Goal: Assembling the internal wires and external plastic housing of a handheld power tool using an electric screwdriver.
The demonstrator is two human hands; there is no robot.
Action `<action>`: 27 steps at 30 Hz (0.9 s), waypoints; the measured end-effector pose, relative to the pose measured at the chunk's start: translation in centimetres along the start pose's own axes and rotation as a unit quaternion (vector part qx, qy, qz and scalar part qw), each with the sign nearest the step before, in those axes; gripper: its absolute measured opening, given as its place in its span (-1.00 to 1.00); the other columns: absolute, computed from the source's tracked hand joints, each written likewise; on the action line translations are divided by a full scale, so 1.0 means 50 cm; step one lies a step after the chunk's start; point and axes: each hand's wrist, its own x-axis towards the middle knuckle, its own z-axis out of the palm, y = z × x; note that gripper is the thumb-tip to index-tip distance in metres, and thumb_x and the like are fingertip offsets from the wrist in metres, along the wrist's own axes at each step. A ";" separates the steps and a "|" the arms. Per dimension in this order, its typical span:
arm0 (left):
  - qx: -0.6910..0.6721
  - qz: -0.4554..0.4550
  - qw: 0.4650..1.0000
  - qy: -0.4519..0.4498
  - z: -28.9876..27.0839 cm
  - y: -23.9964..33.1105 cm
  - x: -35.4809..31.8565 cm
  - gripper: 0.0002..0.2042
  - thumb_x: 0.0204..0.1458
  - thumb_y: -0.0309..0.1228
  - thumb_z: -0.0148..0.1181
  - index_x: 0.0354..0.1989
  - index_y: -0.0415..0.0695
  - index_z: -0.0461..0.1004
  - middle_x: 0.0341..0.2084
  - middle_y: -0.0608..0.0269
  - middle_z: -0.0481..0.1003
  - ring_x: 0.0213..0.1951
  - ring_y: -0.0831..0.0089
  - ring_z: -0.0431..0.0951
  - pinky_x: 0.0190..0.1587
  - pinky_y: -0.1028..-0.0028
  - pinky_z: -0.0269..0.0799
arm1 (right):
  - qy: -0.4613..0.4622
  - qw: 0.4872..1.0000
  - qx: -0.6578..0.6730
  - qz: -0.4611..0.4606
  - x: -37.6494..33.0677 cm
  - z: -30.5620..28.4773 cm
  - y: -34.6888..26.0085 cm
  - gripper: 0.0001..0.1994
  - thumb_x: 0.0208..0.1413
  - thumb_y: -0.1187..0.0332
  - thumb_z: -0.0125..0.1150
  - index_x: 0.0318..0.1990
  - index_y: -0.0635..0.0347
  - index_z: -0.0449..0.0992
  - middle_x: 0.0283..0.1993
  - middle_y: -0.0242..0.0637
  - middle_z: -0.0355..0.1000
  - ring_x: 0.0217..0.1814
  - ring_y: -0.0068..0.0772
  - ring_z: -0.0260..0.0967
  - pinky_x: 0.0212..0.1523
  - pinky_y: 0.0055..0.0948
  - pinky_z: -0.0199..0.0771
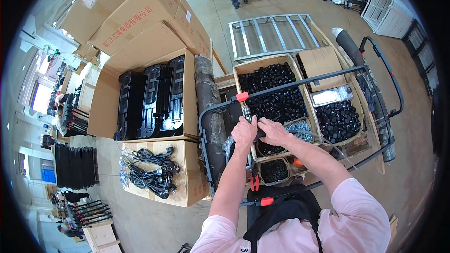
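A black tubular frame [304, 81] lies across the parts boxes in front of me. At its far left part sits a red fitting [242, 96]; a second red fitting [266, 201] is on the near bar. My left hand [244, 132] is closed round a power screwdriver [246, 111], whose metal nose points at the far red fitting. Beside it, my right hand [273, 131] has its fingers bent over the tool's dark body. Much of the tool is hidden by both hands. Whether its tip touches the fitting I cannot tell.
Under the frame, boxes hold black caps [272, 84], silver screws [302, 131] and small black parts [274, 171]. Red-handled pliers [254, 182] hang nearby. At left stand a carton [105, 107] of black panels and bundled power cables [154, 173]. A metal rack [253, 37] lies beyond.
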 end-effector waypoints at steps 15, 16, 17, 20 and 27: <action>0.011 0.025 1.000 0.008 0.009 -0.014 -0.019 -0.36 0.21 0.22 0.16 -0.21 -0.29 0.56 -0.32 -0.28 0.68 -0.21 -0.14 0.75 -0.10 0.04 0.67 | -0.031 0.999 -0.001 0.022 -0.026 -0.009 -0.022 -0.49 -0.03 0.33 0.51 0.07 0.19 0.42 0.07 -0.13 0.36 0.22 0.05 0.43 0.15 -0.03 0.56; 0.009 0.027 1.000 0.008 0.009 -0.013 -0.022 -0.36 0.21 0.22 0.16 -0.21 -0.29 0.56 -0.32 -0.28 0.68 -0.21 -0.14 0.75 -0.10 0.04 0.67 | -0.031 0.999 -0.003 0.024 -0.028 -0.007 -0.020 -0.49 -0.03 0.33 0.51 0.07 0.19 0.42 0.07 -0.13 0.36 0.22 0.05 0.43 0.15 -0.03 0.56; 0.010 0.025 1.000 0.009 0.009 -0.015 -0.025 -0.35 0.22 0.23 0.15 -0.20 -0.30 0.56 -0.32 -0.28 0.68 -0.20 -0.15 0.75 -0.09 0.04 0.67 | -0.021 1.000 -0.005 0.011 -0.030 -0.002 -0.018 -0.49 -0.02 0.31 0.51 0.06 0.19 0.42 0.06 -0.12 0.37 0.20 0.06 0.44 0.13 -0.03 0.57; -0.002 0.008 1.000 0.012 0.006 -0.026 -0.045 -0.33 0.22 0.24 0.13 -0.19 -0.31 0.56 -0.32 -0.29 0.68 -0.19 -0.17 0.74 -0.08 0.01 0.66 | -0.014 1.000 -0.007 -0.019 -0.038 0.011 -0.019 -0.49 -0.03 0.29 0.50 0.06 0.18 0.43 0.04 -0.09 0.39 0.17 0.08 0.47 0.10 -0.01 0.58; -0.250 -0.068 0.965 -0.036 -0.007 -0.028 -0.237 -0.31 0.21 0.25 0.16 -0.06 -0.32 0.51 -0.18 -0.32 0.65 -0.04 -0.15 0.69 0.04 0.05 0.57 | 0.037 0.998 -0.049 -0.020 -0.213 -0.055 -0.146 -0.34 -0.11 0.30 0.54 0.20 0.18 0.43 -0.08 -0.06 0.47 0.00 0.10 0.55 0.01 -0.04 0.61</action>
